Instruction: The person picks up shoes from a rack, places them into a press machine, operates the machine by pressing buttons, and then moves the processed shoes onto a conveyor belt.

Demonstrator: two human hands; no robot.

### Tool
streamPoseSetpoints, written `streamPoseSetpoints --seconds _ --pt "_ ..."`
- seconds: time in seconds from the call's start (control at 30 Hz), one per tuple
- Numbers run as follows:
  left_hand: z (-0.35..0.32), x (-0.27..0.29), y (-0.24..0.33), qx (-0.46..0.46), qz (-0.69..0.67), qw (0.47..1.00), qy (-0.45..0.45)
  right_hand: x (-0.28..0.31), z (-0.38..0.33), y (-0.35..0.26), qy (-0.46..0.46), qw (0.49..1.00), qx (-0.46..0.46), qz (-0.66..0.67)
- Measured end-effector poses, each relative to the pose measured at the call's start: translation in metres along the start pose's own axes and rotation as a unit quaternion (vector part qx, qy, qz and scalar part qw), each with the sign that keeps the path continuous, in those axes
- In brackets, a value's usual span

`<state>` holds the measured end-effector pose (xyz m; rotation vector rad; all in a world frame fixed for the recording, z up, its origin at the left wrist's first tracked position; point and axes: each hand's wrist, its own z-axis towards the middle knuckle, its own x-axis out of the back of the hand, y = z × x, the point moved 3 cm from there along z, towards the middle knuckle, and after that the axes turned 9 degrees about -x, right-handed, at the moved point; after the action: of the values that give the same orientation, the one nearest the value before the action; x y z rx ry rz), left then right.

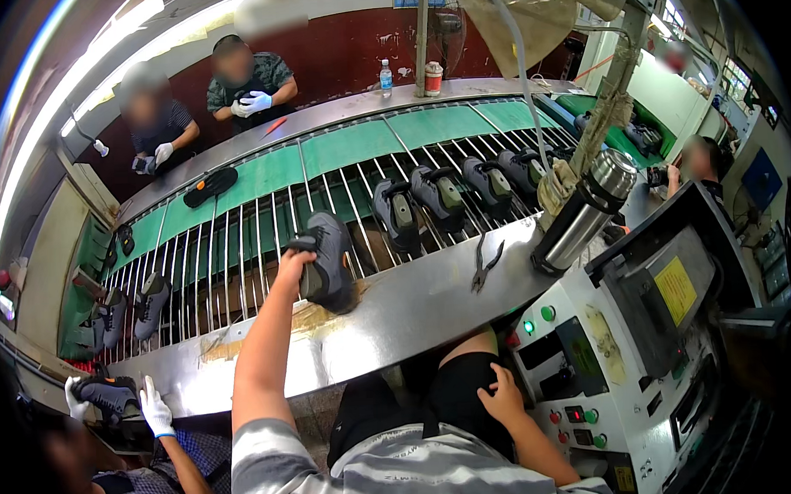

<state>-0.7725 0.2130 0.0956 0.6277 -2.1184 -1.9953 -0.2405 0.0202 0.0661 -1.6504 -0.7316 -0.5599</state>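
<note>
My left arm reaches forward over the steel ledge, and my left hand is closed on the edge of a dark grey shoe. The shoe stands over the near edge of the roller rack, its lower end at the ledge. My right hand rests by my right thigh, next to the machine; its fingers are apart and it holds nothing. Several grey shoes with green inserts sit in a row on the rods, right of the held shoe.
Pliers and a steel thermos are on the metal ledge. A control machine stands at my right. Co-workers sit across the line and at lower left, where gloved hands hold a shoe. A green belt runs behind the rods.
</note>
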Motion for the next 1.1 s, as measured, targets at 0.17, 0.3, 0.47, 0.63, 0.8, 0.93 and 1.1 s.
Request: streamPoseSetpoints --seconds 0.17,0.3,0.47,0.63,0.8,0.93,1.1 --pt "0.096 -0.002 -0.029 -0.020 0.111 0.990 0.089 -0.022 0.003 -0.004 0.008 1.000 0.008 -0.007" --pt "0.102 -0.038 -0.038 -0.058 0.240 0.961 0.125 -0.037 0.029 -0.025 -0.009 0.999 0.036 0.036" --pt "0.102 -0.036 -0.034 -0.102 0.246 0.955 0.133 -0.068 0.098 -0.091 -0.044 0.987 0.130 0.080" --pt "0.126 -0.025 -0.050 -0.121 0.208 0.959 0.148 -0.116 0.197 -0.183 -0.042 0.974 0.223 -0.005" --pt "0.113 -0.032 -0.038 -0.150 0.200 0.947 0.203 -0.191 0.273 -0.228 -0.033 0.959 0.264 -0.102" --pt "0.121 -0.033 -0.058 -0.132 0.135 0.960 0.208 -0.212 0.278 -0.223 0.019 0.945 0.297 -0.135" --pt "0.112 -0.038 -0.042 -0.103 0.203 0.958 0.171 -0.210 0.275 -0.225 -0.007 0.954 0.262 -0.146"
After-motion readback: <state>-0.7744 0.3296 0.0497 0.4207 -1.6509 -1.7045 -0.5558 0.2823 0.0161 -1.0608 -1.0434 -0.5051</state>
